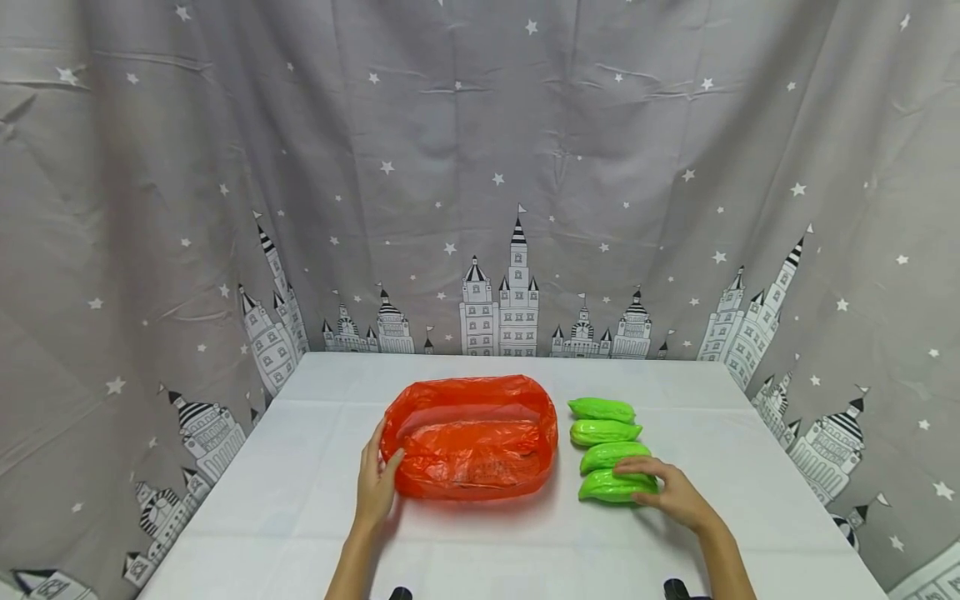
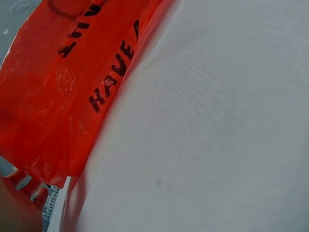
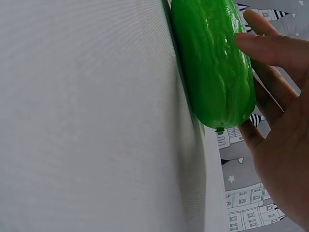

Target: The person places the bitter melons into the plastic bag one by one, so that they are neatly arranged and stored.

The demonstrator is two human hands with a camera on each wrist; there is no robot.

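- A red plastic bag (image 1: 472,492) lies on a white worktop (image 1: 255,500), left of a row of four glossy green cucumbers (image 1: 604,432); its mouth gapes upward.
- The person's left hand (image 1: 375,487) holds the bag's left edge between thumb and fingers, probably to steady the thin film so the mouth stays wide.
- The right hand (image 1: 678,496) is at the nearest cucumber (image 1: 609,487), thumb on the near side, other fingers spread beyond it. From here I cannot tell whether they press.
- Straddling the cucumber's rounded right end seems to suit its slick skin.
- The cucumbers lie crosswise, one behind another, apart from the bag, perhaps so each is easily reached.
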